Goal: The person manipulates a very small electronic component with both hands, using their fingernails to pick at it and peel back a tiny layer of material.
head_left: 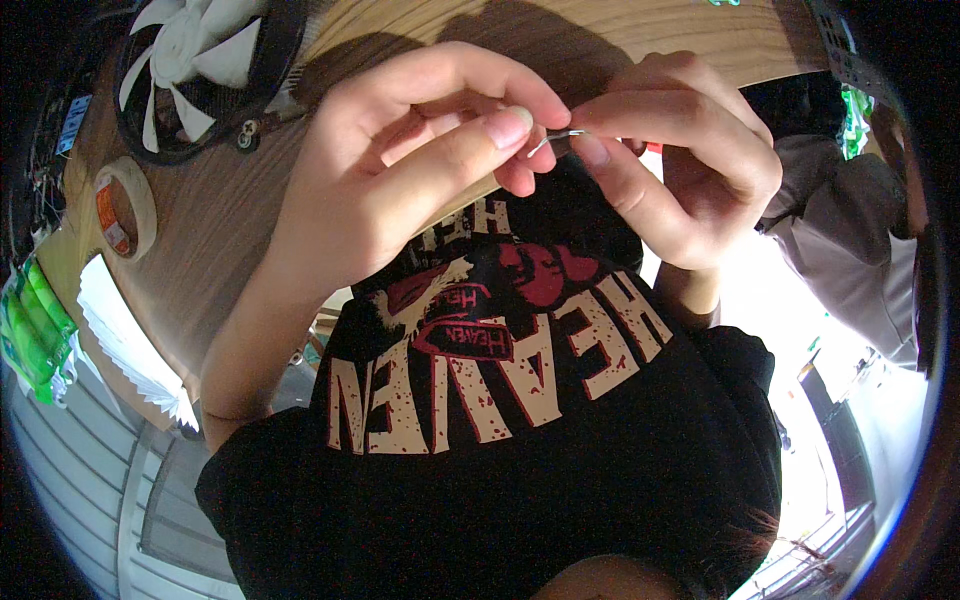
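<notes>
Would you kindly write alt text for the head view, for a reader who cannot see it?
Two bare hands, left hand and right hand, pinch a thin metal wire between fingertips above a wooden table. A fan and tape roll lie at the left.

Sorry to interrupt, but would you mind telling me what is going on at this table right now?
A person in a black printed T-shirt has both hands raised close together above a wooden table. The left hand and right hand pinch a small thin metal piece between their fingertips; what it is exactly is too small to tell. On the table to the left lie a fan with white blades in a black round frame and a roll of tape.
</notes>
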A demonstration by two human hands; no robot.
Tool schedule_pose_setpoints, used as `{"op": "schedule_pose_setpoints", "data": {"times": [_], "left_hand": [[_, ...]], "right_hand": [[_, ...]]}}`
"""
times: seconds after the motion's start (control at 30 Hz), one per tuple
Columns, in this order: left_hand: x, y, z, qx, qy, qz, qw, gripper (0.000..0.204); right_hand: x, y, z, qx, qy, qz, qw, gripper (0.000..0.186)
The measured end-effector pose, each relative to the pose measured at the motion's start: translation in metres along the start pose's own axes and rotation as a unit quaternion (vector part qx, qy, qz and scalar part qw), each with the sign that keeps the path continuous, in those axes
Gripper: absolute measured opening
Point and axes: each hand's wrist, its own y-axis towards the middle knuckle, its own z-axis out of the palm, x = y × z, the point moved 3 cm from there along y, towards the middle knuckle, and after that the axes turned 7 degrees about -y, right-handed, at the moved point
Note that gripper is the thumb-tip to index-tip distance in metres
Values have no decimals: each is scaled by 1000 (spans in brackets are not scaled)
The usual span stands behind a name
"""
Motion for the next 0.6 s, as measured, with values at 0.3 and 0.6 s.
{"op": "schedule_pose_setpoints", "data": {"times": [0.3,0.6], "left_hand": [[1,0,0,18,19,-15,1000,21],[-1,-3,0,1,54,10,998,13]], "right_hand": [[0,1,-2,4,-4,23,1000,16],[3,3,2,14,-1,12,1000,17]]}}
